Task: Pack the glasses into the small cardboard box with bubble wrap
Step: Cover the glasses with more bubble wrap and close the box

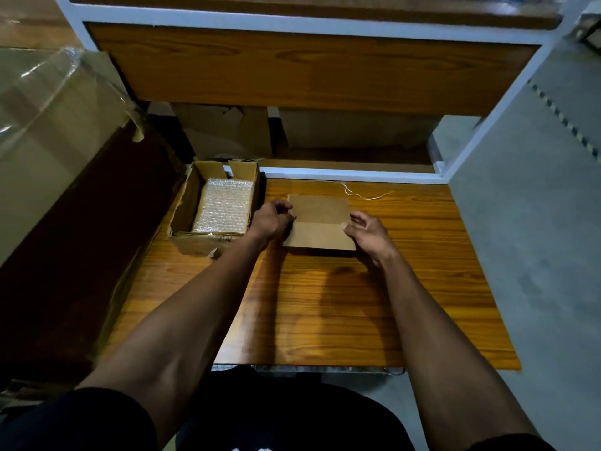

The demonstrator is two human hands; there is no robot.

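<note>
A small brown cardboard box (320, 222) lies closed on the wooden table (325, 304), its flaps meeting across the top. My left hand (271, 219) grips its left edge with curled fingers. My right hand (366, 231) holds its right edge, thumb on the top flap. To the left stands an open, worn carton (183, 236) with a stack of bubble wrap (224, 208) inside. No glasses are in sight.
A piece of thin string (361, 192) lies on the table behind the box. A large plastic-wrapped carton (48, 135) stands at the left. Cardboard boxes (227, 128) sit on the shelf behind the table, under a wooden panel with a white frame.
</note>
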